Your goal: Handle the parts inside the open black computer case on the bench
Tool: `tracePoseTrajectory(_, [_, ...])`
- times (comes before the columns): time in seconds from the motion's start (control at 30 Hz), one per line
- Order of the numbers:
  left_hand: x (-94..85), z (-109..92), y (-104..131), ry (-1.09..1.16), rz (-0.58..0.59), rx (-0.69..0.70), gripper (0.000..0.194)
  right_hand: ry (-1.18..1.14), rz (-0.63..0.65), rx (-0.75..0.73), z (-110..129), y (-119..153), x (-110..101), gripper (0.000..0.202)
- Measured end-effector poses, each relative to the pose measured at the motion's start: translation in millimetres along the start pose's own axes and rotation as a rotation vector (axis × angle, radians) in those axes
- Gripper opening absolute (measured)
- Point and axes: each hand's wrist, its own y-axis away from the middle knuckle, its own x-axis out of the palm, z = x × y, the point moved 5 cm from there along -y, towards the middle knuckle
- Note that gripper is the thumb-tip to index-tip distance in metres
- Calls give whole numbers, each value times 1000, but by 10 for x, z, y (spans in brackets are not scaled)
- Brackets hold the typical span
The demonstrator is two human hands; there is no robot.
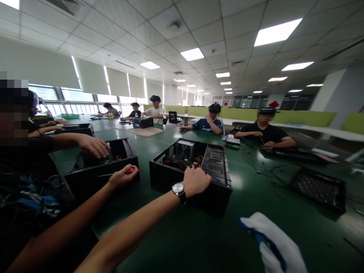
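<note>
A black desktop computer case [216, 203] lies on the table in front of me, its top side off. My left hand [196, 181], bare with a wristwatch [178, 189], is closed over the near rim of the case; its fingertips are hidden. Inside, the power supply [184, 149] sits at the back left beside red and dark cables, and a slotted metal drive bay [214, 159] fills the right. At the lower right, apart from the case, my right hand [273, 242] wears a white glove with blue on the palm side. Its thumb and fingers are apart, and I see nothing held.
Left, a co-worker's hand [123, 175] holds a screwdriver [131, 170] close to my left arm; their other hand [93, 146] is over another open case [131, 151]. A black panel [318, 187] and loose cables lie to the right. Several people sit across the green table [176, 235].
</note>
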Motion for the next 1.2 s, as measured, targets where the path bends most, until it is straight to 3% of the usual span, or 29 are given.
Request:
tracePoseTrajectory(0.1, [-24, -500, 346, 85, -31, 21, 72, 30, -23, -32, 132, -543, -343, 32])
tracePoseTrajectory(0.17, [-62, -843, 615, 200, -7, 104, 79, 48, 14, -3, 228, -875, -442, 26])
tracePoseTrajectory(0.3, [-220, -1438, 1177, 343, 125, 375, 78, 80, 194, -1, 412, -1316, -384, 27])
tracePoseTrajectory(0.4, [-473, -1601, 1463, 314, 188, 531, 68, 140, 384, 14, 366, -1404, -210, 32])
tracePoseTrajectory(0.5, [-783, -1413, 1432, 241, 160, 612, 54, 266, 559, 80, 96, -1345, -16, 32])
tracePoseTrajectory(0.6, [-877, -965, 1018, 95, 162, 590, 44, 383, 723, 127, -225, -1240, 176, 30])
tracePoseTrajectory(0.7, [-609, -479, 438, -76, 285, 472, 38, 554, 868, 125, -402, -1161, 352, 38])
tracePoseTrajectory(0.77, [-318, -280, 141, -134, 380, 444, 58, 666, 952, 78, -410, -1139, 463, 41])
tracePoseTrajectory(0.87, [121, -219, -81, -164, 490, 471, 81, 722, 1026, -8, -360, -1152, 613, 39])
tracePoseTrajectory(0.97, [417, -285, -148, -180, 543, 505, 91, 747, 1052, -66, -401, -1197, 737, 32])
tracePoseTrajectory(1.07, [508, -257, -208, -183, 552, 526, 89, 738, 1094, -110, -534, -1233, 891, 28])
tracePoseTrajectory(1.2, [448, 7, -286, -166, 537, 524, 79, 671, 1228, -77, -721, -1226, 1213, 26])
